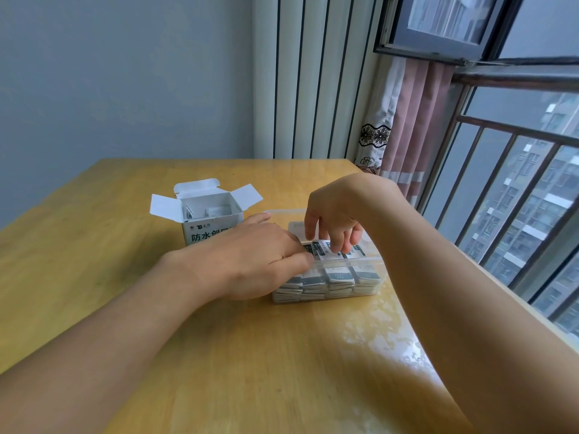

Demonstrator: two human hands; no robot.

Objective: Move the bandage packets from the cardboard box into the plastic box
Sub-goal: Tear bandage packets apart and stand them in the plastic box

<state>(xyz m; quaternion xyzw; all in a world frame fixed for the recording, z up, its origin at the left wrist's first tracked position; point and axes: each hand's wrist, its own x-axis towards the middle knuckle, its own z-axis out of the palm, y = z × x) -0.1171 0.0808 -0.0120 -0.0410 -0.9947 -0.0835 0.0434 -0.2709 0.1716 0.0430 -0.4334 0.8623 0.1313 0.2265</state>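
A clear plastic box [372, 261] stands on the wooden table [219, 355], filled with several stacks of dark-and-white bandage packets [338, 278]. My left hand [250, 261] lies against the box's left side, its thumb and fingers reaching over the rim onto the top packets. My right hand [336, 214] comes down from above, fingertips curled down onto the packets in the top layer. Whether either hand pinches a packet is hidden by the fingers. Behind on the left, the white cardboard box [208, 225] stands with its flaps open and a few packets [216, 211] inside.
The table's right edge runs close to a window with a metal railing [501, 183]. A pink curtain [407, 126] hangs at the back right. A white ribbed panel [313, 76] and a grey wall stand behind the table.
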